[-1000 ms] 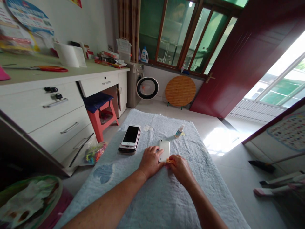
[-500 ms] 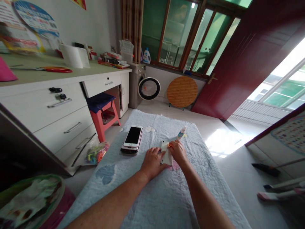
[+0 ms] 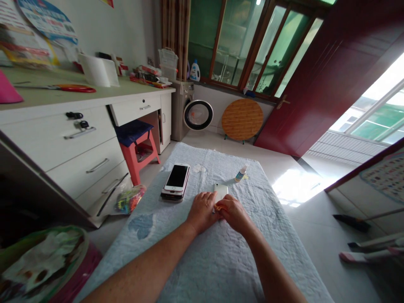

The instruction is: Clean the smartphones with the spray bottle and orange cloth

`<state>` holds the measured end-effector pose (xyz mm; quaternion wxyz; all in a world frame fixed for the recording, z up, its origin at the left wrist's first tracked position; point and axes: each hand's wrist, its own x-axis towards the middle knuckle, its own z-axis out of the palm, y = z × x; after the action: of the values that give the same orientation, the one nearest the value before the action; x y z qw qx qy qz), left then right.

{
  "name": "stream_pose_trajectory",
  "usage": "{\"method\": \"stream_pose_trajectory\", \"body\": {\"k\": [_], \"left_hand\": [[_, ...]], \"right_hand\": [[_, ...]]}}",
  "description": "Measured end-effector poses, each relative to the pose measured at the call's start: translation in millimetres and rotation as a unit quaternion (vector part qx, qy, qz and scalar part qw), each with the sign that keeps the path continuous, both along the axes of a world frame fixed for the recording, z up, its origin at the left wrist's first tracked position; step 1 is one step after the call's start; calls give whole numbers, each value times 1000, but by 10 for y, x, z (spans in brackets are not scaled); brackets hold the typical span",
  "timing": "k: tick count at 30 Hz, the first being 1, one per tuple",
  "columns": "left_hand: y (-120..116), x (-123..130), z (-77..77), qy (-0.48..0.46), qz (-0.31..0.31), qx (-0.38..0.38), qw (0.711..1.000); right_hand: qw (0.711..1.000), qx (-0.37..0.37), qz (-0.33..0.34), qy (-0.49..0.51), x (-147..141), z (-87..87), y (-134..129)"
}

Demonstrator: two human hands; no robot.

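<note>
A white phone (image 3: 221,190) lies back side up on the blue cloth-covered table (image 3: 221,261). My left hand (image 3: 203,211) holds it by its left side, with fingers curled over the edge. In my right hand (image 3: 234,213) is a small orange cloth (image 3: 218,207), pinched and pressed on the phone's near end. The two hands almost touch and hide that end. Beyond my right hand stands a small spray bottle (image 3: 241,173) with a white cap. Left of my hands, a stack of phones (image 3: 176,181) lies with a white, dark-screened one on top.
To the left stands a white desk (image 3: 82,134) with drawers, and under it a red stool (image 3: 135,147). A bin (image 3: 78,265) is at the lower left. Farther off are a washing machine (image 3: 183,109) with its door swung out and a round wooden tabletop (image 3: 242,119).
My right hand has slid the orange cloth from the phone's far part down to its near end, close to my left hand. My left hand stays on the phone.
</note>
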<state>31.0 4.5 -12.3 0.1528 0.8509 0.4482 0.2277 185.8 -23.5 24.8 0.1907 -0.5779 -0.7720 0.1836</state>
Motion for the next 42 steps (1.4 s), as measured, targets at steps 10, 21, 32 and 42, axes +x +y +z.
{"method": "stream_pose_trajectory", "body": {"k": [10, 21, 32, 42], "left_hand": [[17, -1, -37, -9, -8, 3, 1000], [18, -20, -49, -27, -11, -4, 1000], [39, -39, -59, -48, -13, -8, 999], [67, -36, -120, -47, -9, -4, 999]], "right_hand": [[995, 25, -94, 1, 251, -114, 59], [990, 95, -105, -17, 89, -285, 214], [997, 50, 46, 20, -57, -103, 43], [996, -1, -1, 84, 148, -62, 8]]}}
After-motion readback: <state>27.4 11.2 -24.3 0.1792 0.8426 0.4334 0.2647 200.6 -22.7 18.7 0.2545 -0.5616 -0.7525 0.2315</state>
